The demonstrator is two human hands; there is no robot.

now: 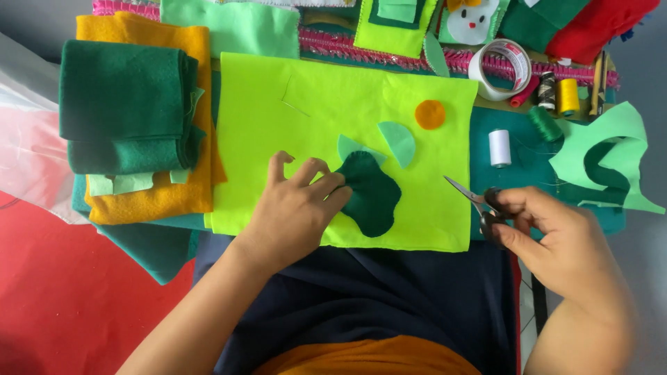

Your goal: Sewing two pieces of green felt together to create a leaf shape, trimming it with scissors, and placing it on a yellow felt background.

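Dark green felt cutout (372, 194), wavy-edged and blob-shaped, lying flat on lime felt sheet (333, 118).

Pinned at its left edge under spread fingertips of left hand (295, 208). Right of it, right hand (549, 232) curled through handles of scissors (479, 201), blades nearly closed. Farther off: pale green half-circle (398, 142), orange disc (430, 114), white thread spool (499, 148).

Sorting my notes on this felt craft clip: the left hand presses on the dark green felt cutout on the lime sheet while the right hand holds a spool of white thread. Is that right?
Not quite. In the head view the right hand holds scissors, not thread; the white spool stands untouched on the teal felt. The left hand does press the dark green cutout on the lime sheet.
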